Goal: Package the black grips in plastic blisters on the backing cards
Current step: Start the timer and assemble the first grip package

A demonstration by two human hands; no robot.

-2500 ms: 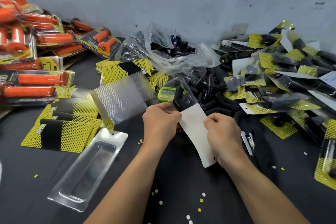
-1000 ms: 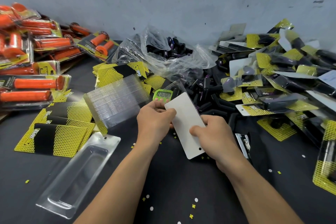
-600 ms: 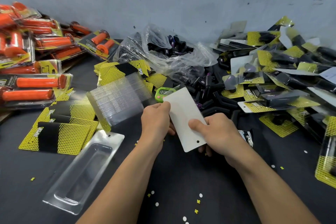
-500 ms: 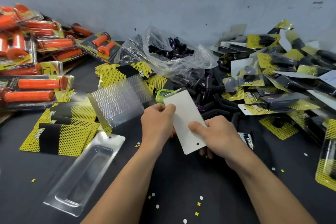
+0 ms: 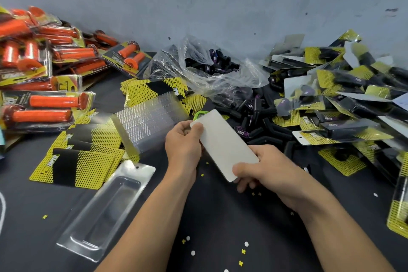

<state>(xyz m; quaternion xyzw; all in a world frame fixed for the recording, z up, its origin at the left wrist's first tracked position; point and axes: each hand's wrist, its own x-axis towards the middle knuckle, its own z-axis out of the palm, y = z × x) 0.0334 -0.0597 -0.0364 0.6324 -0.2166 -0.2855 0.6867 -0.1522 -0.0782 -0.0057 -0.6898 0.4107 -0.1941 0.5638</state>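
At the centre of the frame both hands grasp one backing card (image 5: 223, 143), blank side up. The left hand (image 5: 184, 146) pinches its upper corner and the right hand (image 5: 271, 168) clasps its lower end. Whether a blister sits beneath cannot be told. The step looks like seating the card. Next, probably, comes a loose black grip (image 5: 262, 130) from the heap at centre right, and the empty blister (image 5: 106, 210) lying at lower left on the counter (image 5: 220, 216).

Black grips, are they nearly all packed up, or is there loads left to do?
Lots done: a pile of finished black packs lies on the right. Right now the left hand and right hand hold one backing card, white side up. Plenty left: loose grips in a heap and a bag, an empty blister and spare cards waiting.
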